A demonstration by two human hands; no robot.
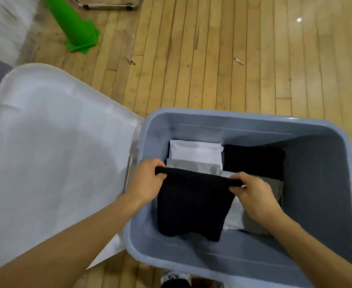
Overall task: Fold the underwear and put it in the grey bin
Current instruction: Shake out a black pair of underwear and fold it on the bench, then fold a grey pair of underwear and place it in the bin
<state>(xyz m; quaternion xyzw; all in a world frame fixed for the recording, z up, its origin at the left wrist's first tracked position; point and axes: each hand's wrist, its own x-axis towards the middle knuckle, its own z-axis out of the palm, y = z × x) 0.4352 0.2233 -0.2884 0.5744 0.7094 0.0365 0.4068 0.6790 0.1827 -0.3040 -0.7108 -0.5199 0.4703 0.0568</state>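
The left hand (148, 179) pinches one end of the top fold of the black underwear (193, 206), and the right hand (252, 190) pinches the other end, so the garment hangs between them as a flat, doubled panel, its lower edge down inside the grey bin (243, 124).

The white worktop (52, 154) to the left carries no garment in the part that shows, so the folding looks finished. The bin sits on the wooden floor (233, 59) just beside the worktop and already holds a layer of folded pieces: a black one (254, 159) at the far right, a white one (196, 151) at the far left, and grey ones (193, 166) nearer.

What seems left is small: lowering the black piece onto the stack and letting go with both hands.
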